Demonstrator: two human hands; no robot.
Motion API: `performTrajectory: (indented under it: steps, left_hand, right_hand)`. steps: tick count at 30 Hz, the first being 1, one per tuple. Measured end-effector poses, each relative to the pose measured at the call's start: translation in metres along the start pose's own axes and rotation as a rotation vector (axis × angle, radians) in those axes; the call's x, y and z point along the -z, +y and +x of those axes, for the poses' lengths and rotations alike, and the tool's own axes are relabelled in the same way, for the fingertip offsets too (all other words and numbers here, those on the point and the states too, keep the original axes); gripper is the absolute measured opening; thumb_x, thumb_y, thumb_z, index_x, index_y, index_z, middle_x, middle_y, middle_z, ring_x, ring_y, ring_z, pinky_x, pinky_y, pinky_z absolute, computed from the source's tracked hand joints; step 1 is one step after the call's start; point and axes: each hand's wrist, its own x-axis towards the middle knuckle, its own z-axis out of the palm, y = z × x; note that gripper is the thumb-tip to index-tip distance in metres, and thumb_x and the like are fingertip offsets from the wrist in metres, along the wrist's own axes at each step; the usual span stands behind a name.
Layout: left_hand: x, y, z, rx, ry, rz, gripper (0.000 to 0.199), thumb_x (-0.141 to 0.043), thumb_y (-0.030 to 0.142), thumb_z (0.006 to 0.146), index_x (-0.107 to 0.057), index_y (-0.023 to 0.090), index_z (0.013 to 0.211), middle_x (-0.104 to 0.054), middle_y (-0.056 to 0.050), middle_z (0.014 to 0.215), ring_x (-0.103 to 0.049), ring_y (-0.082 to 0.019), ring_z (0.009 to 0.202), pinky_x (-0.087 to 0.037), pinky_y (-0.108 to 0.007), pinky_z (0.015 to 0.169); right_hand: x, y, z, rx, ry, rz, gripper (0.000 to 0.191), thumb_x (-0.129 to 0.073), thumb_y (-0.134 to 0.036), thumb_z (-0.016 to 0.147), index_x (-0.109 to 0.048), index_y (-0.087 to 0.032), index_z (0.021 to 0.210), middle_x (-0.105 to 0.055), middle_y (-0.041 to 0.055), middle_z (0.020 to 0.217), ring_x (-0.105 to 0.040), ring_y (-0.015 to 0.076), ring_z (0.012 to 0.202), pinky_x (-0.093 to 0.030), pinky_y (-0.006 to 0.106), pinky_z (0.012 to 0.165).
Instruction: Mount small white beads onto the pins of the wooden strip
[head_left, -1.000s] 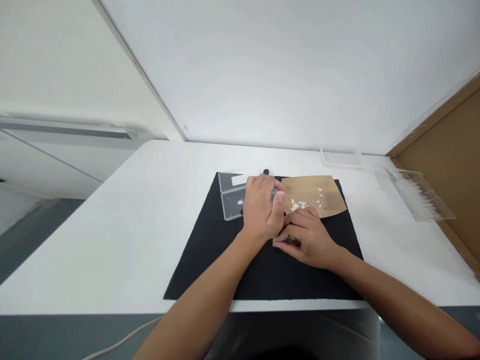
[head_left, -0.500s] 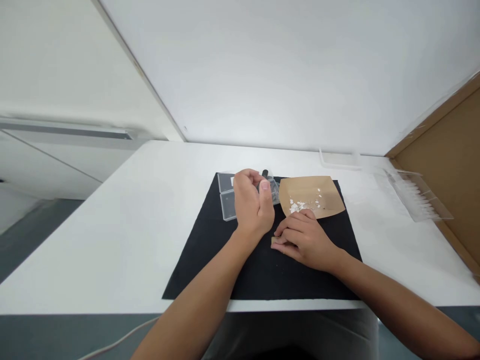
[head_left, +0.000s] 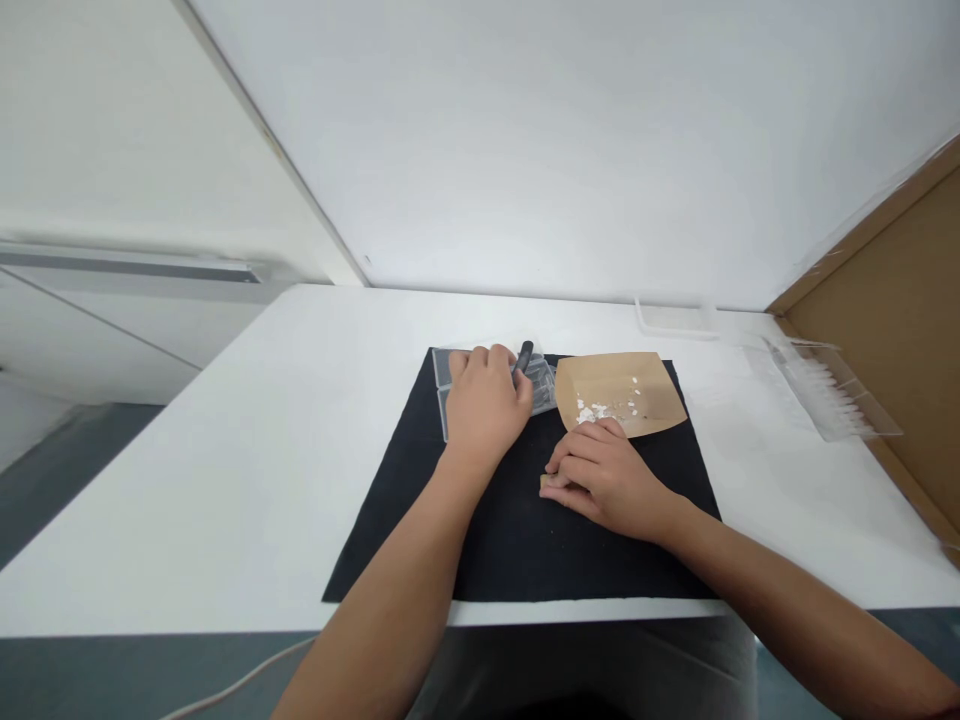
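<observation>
My left hand (head_left: 486, 405) is over the clear plastic case (head_left: 441, 368), palm down with its fingers curled. A black pen-like handle (head_left: 524, 356) sticks up between its thumb and forefinger; the lower end is hidden by the hand. My right hand (head_left: 611, 480) rests closed on the black mat (head_left: 517, 560), pinching a small tan block (head_left: 545, 482) whose left end shows past the fingertips. Just beyond the right hand lies a brown paper tray (head_left: 615, 375) with white chips (head_left: 591, 411) in it, mostly near its left front side.
The black mat lies on a white table (head_left: 225, 480). At the back right stands a clear tray (head_left: 675, 320), and farther right a clear holder (head_left: 821, 390) with a row of white pieces. A brown board (head_left: 892, 330) borders the right side, and a white wall (head_left: 562, 150) the back.
My left hand has turned palm down and moved slightly left, lower over the plastic case. More of the black handle shows beside its thumb. My right hand keeps its pinch on the block.
</observation>
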Motion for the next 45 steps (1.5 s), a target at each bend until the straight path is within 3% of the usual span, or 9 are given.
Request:
performTrajectory:
  steps: [5, 11, 18, 25, 29, 34, 45]
  left_hand:
    - [-0.006, -0.005, -0.002, -0.135, -0.119, 0.085, 0.018, -0.062, 0.028, 0.092, -0.078, 0.018, 0.092, -0.063, -0.017, 0.104, -0.050, -0.040, 0.112, -0.051, -0.051, 0.091]
    - [-0.010, -0.013, -0.001, -0.100, -0.245, 0.131, 0.019, -0.072, 0.037, 0.089, -0.084, 0.022, 0.091, -0.063, -0.017, 0.102, -0.049, -0.041, 0.112, -0.051, -0.051, 0.091]
    - [-0.016, -0.020, 0.000, -0.142, -0.246, 0.125, 0.021, -0.069, 0.037, 0.089, -0.085, 0.024, 0.084, -0.063, -0.015, 0.089, -0.050, -0.037, 0.102, -0.051, -0.048, 0.087]
    - [-0.018, -0.019, 0.000, -0.135, -0.270, 0.088, 0.019, -0.067, 0.028, 0.089, -0.080, 0.022, 0.076, -0.065, -0.016, 0.087, -0.052, -0.039, 0.105, -0.049, -0.053, 0.091]
    - [-0.019, -0.019, -0.001, -0.185, -0.275, 0.151, 0.020, -0.064, 0.023, 0.090, -0.078, 0.019, 0.077, -0.065, -0.016, 0.089, -0.052, -0.038, 0.104, -0.047, -0.052, 0.092]
    - [-0.014, -0.012, -0.002, -0.234, -0.200, 0.202, 0.025, -0.055, 0.025, 0.097, -0.076, 0.017, 0.087, -0.065, -0.017, 0.099, -0.051, -0.037, 0.105, -0.048, -0.051, 0.092]
    - [-0.014, 0.000, -0.002, -0.239, 0.093, -0.023, 0.012, -0.058, 0.024, 0.102, -0.066, 0.017, 0.097, -0.062, -0.015, 0.102, -0.051, -0.033, 0.102, -0.049, -0.047, 0.091]
  right_hand:
    - [0.001, -0.001, 0.000, 0.005, -0.002, -0.019, 0.020, -0.069, -0.037, 0.101, -0.065, -0.022, 0.089, -0.074, 0.0009, 0.100, -0.062, 0.0176, 0.095, -0.035, 0.037, 0.088]
    - [0.000, -0.001, 0.000, 0.011, 0.018, -0.026, 0.021, -0.069, -0.036, 0.101, -0.064, -0.021, 0.087, -0.074, 0.0022, 0.099, -0.063, 0.0180, 0.095, -0.035, 0.038, 0.087]
    - [-0.001, 0.002, -0.002, 0.027, 0.063, -0.007, 0.019, -0.069, -0.038, 0.101, -0.067, -0.023, 0.090, -0.076, 0.0008, 0.099, -0.063, 0.0183, 0.095, -0.036, 0.038, 0.087]
    - [0.013, 0.008, -0.006, -0.116, 0.309, -0.004, 0.013, -0.069, -0.028, 0.098, -0.066, -0.025, 0.086, -0.074, 0.0019, 0.091, -0.063, 0.0210, 0.090, -0.042, 0.041, 0.087]
    - [0.019, 0.015, -0.009, -0.034, 0.183, 0.007, 0.011, -0.069, -0.029, 0.098, -0.067, -0.024, 0.088, -0.073, 0.0023, 0.092, -0.061, 0.0207, 0.091, -0.042, 0.040, 0.085]
    - [0.019, 0.017, -0.012, 0.042, 0.052, -0.056, 0.010, -0.071, -0.032, 0.098, -0.070, -0.024, 0.093, -0.073, 0.0013, 0.096, -0.060, 0.0200, 0.094, -0.037, 0.039, 0.084]
    - [0.013, 0.018, -0.013, 0.084, 0.064, -0.067, 0.009, -0.071, -0.028, 0.098, -0.068, -0.022, 0.092, -0.075, 0.0005, 0.094, -0.062, 0.0192, 0.093, -0.036, 0.039, 0.083]
